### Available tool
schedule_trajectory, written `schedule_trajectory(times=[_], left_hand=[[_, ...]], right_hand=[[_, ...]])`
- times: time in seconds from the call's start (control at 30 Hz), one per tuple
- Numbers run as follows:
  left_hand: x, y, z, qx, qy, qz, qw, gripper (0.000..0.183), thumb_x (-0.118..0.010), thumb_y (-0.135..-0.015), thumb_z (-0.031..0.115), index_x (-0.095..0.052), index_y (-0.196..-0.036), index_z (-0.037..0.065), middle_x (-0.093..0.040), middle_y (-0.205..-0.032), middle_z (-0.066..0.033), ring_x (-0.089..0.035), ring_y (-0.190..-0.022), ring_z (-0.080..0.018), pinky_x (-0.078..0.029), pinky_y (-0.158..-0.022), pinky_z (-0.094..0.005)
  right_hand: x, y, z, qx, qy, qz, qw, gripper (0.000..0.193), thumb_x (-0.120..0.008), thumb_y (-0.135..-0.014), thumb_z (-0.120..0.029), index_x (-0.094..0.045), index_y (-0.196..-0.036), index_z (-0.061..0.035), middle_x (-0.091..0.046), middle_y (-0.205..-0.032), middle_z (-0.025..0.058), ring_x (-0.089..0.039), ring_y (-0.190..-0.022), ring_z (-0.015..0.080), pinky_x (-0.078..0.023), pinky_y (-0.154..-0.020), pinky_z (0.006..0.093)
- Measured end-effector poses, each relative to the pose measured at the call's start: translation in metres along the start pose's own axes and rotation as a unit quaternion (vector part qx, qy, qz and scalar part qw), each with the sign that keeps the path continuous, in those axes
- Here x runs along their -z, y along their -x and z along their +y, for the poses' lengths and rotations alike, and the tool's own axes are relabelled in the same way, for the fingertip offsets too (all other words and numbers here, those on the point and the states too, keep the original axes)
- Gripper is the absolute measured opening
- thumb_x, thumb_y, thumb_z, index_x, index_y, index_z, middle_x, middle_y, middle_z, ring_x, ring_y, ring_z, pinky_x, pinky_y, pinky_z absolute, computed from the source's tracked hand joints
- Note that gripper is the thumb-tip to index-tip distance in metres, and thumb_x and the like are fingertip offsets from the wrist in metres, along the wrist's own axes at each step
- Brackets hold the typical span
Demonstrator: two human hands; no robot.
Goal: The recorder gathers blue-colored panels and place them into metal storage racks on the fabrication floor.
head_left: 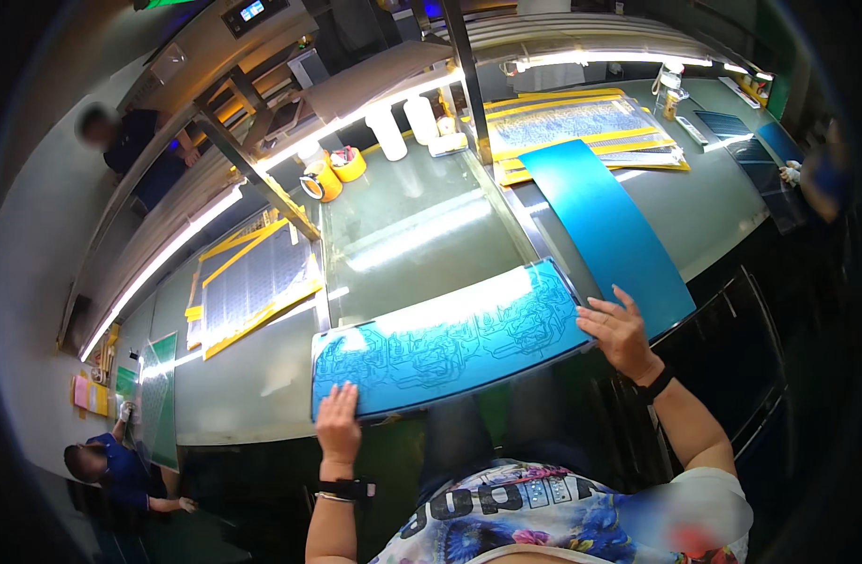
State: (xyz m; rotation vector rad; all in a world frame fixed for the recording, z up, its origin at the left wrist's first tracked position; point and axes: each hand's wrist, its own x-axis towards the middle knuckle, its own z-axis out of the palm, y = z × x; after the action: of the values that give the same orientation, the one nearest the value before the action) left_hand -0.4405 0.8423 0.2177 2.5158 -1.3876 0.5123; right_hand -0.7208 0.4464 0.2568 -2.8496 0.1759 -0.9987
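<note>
Resting flat on the glass-topped light table (407, 221), the thin blue rectangular circuit-patterned film sheet (450, 343) looks light, floppy, crease-prone — left hand (339, 423) and right hand (621, 331), fingers spread, press its opposite ends — sensible grip points.

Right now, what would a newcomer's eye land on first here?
The bright blue patterned sheet at the bench's near edge, with the left hand on its near left corner and the right hand at its right end. Behind it a plain blue sheet lies on the table, with yellow tape rolls farther back.
</note>
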Motion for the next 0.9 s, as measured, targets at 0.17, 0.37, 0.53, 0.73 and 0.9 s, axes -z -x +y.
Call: schedule_trajectory(times=[0.17, 0.37, 0.53, 0.73, 0.9], left_hand=[[0.103, -0.113, -0.036, 0.026, 0.012, 0.108, 0.994, 0.017, -0.071, -0.063, 0.016, -0.061, -0.074, 0.005, -0.058, -0.068, -0.0103, -0.054, -0.061, -0.028, -0.045, -0.068, -0.037], [0.05, -0.213, -0.07, 0.103, 0.281, -0.266, 0.916, 0.025, -0.073, -0.064, 0.022, -0.064, -0.077, 0.002, -0.06, -0.061, -0.0092, -0.057, -0.059, -0.0169, -0.045, -0.058, -0.028], [-0.072, -0.176, -0.082, 0.016, -0.005, -0.159, 0.987, 0.086, -0.071, -0.055, 0.057, -0.043, -0.125, 0.015, -0.037, -0.129, -0.0159, -0.032, -0.119, -0.0341, -0.031, -0.091, -0.0512], [-0.063, -0.141, 0.059, -0.143, 0.009, -0.271, 0.952, 0.096, -0.058, -0.06, 0.069, -0.029, -0.135, 0.016, -0.018, -0.141, -0.0167, -0.012, -0.13, -0.0408, -0.017, -0.096, -0.0613], [-0.068, -0.142, 0.084, -0.049, 0.026, -0.26, 0.964, 0.094, -0.054, -0.065, 0.069, -0.026, -0.136, 0.014, -0.015, -0.142, -0.0164, -0.012, -0.13, -0.0407, -0.017, -0.097, -0.0595]], right_hand=[[0.032, -0.065, 0.014, -0.052, -0.095, 0.099, 0.989, 0.007, -0.059, -0.076, -0.012, -0.059, -0.073, -0.0059, -0.06, -0.071, 0.0057, -0.056, -0.071, 0.0225, -0.036, -0.076, 0.0353], [-0.014, -0.062, 0.059, -0.354, -0.333, 0.016, 0.874, 0.017, -0.062, -0.078, -0.019, -0.059, -0.082, -0.0028, -0.062, -0.074, 0.0101, -0.059, -0.072, 0.0257, -0.043, -0.068, 0.0326], [-0.007, 0.023, 0.115, -0.386, 0.043, 0.117, 0.914, 0.038, -0.069, -0.069, -0.02, -0.054, -0.101, -0.0077, -0.058, -0.095, 0.0112, -0.053, -0.093, 0.0292, -0.043, -0.076, 0.0385], [0.013, 0.151, 0.166, -0.704, -0.128, 0.235, 0.658, 0.041, -0.071, -0.071, -0.03, -0.051, -0.091, -0.0004, -0.053, -0.075, 0.0088, -0.055, -0.065, 0.022, -0.046, -0.057, 0.0348], [-0.002, 0.143, 0.151, -0.662, -0.517, 0.308, 0.448, 0.007, -0.057, -0.082, -0.019, -0.054, -0.083, -0.0132, -0.057, -0.074, 0.0014, -0.057, -0.062, 0.0161, -0.048, -0.055, 0.0299]])
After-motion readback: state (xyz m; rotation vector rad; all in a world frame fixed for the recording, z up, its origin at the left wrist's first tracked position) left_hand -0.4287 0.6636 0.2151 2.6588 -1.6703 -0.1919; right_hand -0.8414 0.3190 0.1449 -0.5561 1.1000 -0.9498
